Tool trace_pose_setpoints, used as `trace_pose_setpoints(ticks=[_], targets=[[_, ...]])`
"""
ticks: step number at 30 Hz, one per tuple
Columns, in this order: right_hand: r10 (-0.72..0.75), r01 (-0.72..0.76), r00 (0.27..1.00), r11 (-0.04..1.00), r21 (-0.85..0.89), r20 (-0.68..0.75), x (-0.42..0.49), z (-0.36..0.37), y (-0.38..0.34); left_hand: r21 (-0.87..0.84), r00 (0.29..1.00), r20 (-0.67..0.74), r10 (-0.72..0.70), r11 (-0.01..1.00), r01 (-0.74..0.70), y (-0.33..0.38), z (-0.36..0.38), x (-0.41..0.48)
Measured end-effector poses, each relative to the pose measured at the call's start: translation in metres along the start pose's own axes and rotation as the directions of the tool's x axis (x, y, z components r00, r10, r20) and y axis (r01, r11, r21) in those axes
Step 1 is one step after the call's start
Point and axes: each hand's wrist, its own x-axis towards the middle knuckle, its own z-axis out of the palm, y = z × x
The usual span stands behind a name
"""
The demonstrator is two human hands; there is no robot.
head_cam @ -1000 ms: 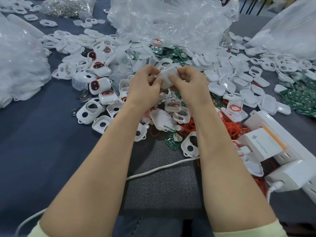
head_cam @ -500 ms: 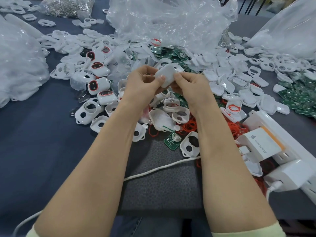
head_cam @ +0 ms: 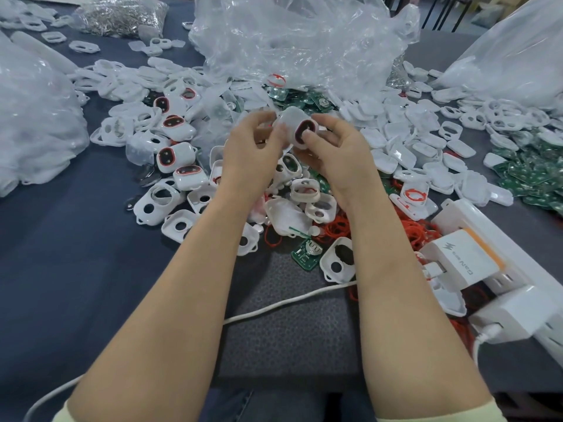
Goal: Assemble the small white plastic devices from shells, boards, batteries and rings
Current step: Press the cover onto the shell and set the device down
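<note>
Both hands hold one small white device (head_cam: 294, 123) above the parts pile; its dark oval window with a red ring faces me. My left hand (head_cam: 251, 150) pinches its left edge, and my right hand (head_cam: 338, 153) grips its right side with the thumb on the window. Several finished devices (head_cam: 175, 156) with red-ringed windows lie to the left. Empty white shells (head_cam: 158, 201) sit below them. Under my hands are red rings (head_cam: 335, 226). A green board (head_cam: 307, 252) rests near my right forearm, and a heap of green boards (head_cam: 533, 175) is at the far right.
A big clear plastic bag (head_cam: 304, 41) lies behind the pile, with more bags at left (head_cam: 33, 123) and right (head_cam: 511, 53). A white power strip with chargers (head_cam: 475, 263) sits at right. A white cable (head_cam: 289, 303) crosses the grey mat (head_cam: 289, 339).
The device has been turned over in my hands: earlier its plain white back faced me, now the red-ringed window faces me. My right thumb has moved onto the window.
</note>
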Motion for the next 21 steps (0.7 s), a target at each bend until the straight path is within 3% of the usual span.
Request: trace_pose_setpoints(ticks=[6,12,21], targets=[[-0.104,0.102,0.995,0.961,-0.258,0.006,-0.0010,0.0088,0.0040,-0.034,0.999,0.009,-0.040,0.999,0.040,-0.0009,0.0000,0.0005],[-0.076,0.088,0.994,0.984,-0.152,0.080,-0.0024,0.0072,0.0007,-0.284,0.990,0.038,-0.134,0.949,0.139,0.0004,-0.0041,0.0009],[-0.083,0.114,0.989,0.956,-0.268,0.124,-0.0050,0.0089,-0.0009,-0.187,0.988,-0.044,-0.150,0.972,0.139,-0.0008,0.0002,0.0068]])
